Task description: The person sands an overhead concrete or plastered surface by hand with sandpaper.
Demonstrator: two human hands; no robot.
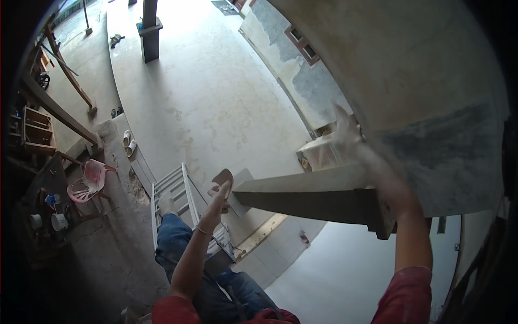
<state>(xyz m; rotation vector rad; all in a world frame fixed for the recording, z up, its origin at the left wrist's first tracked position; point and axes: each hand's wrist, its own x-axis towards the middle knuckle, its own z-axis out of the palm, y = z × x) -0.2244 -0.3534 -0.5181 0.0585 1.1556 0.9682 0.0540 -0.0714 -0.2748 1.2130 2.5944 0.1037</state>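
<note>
Person is standing high on a ladder (172, 189) at lower centre. Left hand (220, 195) is gripping a flat trowel-like pad (224, 177), fingers clamped on it, just beside the end of a concrete ledge (307, 197) at frame centre. Right hand (345, 135), blurred, is pressing on the wall (421, 81) at centre right; can't tell its grip. Pink chair (89, 181) and two white buckets (48, 221), contents unclear, are sitting at lower left.

Concrete ledge (318, 186) and wall (410, 70) close ahead
</note>
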